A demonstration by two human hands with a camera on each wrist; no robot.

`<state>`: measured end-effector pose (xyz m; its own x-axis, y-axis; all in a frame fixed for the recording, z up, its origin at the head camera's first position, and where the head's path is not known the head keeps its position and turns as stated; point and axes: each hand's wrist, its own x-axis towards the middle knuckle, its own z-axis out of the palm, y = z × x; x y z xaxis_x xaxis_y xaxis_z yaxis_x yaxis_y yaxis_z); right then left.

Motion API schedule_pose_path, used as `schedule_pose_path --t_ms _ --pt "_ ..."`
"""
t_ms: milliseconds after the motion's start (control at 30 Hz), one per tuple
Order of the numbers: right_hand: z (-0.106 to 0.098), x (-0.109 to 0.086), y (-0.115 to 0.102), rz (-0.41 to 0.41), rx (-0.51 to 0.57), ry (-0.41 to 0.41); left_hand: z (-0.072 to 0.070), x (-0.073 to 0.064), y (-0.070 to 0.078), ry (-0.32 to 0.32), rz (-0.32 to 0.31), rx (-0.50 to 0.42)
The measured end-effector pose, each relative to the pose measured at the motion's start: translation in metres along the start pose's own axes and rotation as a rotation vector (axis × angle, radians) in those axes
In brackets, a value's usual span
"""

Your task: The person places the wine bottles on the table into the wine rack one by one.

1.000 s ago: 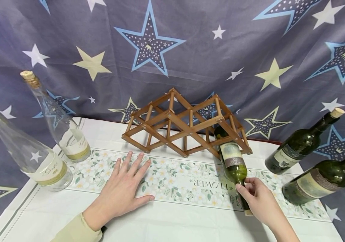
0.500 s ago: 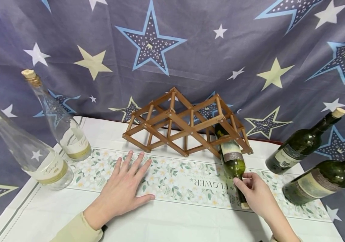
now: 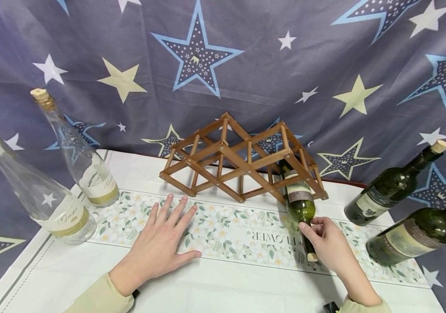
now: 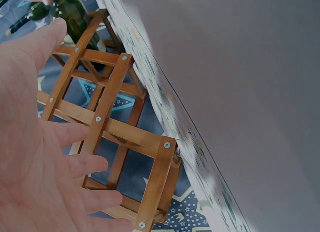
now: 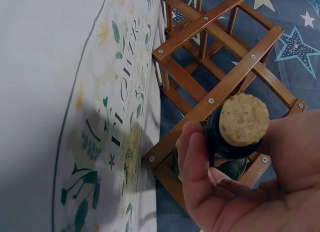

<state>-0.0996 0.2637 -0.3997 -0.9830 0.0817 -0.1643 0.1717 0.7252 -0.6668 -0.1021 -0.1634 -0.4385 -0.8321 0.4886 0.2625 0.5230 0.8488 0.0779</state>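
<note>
While starry curtain point(image 3: 258, 82) hangs behind, floral white tablecloth point(image 3: 226, 287) bears rack point(image 3: 249, 171).

Left bottles point(image 3: 64, 219), bottle point(image 3: 301, 206) partly in rack point(image 3: 249, 171), right bottles point(image 3: 406, 241); curtain point(image 3: 254, 93) behind

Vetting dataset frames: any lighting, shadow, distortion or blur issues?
Head: bright; the leftmost clear glass bottle and rightmost dark-green glass bottle lean outward, likely wide-angle distortion; soft shadow on the white floral tablecloth beside the right forearm. Left wrist: tablecloth dim and grey, its print smeary. Right wrist: dark shadow across the tablecloth's print; round tan cork fairly clear.
</note>
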Motion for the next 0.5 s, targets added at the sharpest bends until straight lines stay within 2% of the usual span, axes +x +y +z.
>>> schedule_pose_path --t_ms 333,500 --pt "-0.0004 0.0062 -0.0049 -0.007 -0.007 0.026 -0.0001 0.0006 0.0008 0.007 0.002 -0.007" --pt "-0.0007 0.0081 -0.0066 -0.004 0.000 0.024 -0.0008 0.0003 0.0005 -0.009 -0.008 -0.008"
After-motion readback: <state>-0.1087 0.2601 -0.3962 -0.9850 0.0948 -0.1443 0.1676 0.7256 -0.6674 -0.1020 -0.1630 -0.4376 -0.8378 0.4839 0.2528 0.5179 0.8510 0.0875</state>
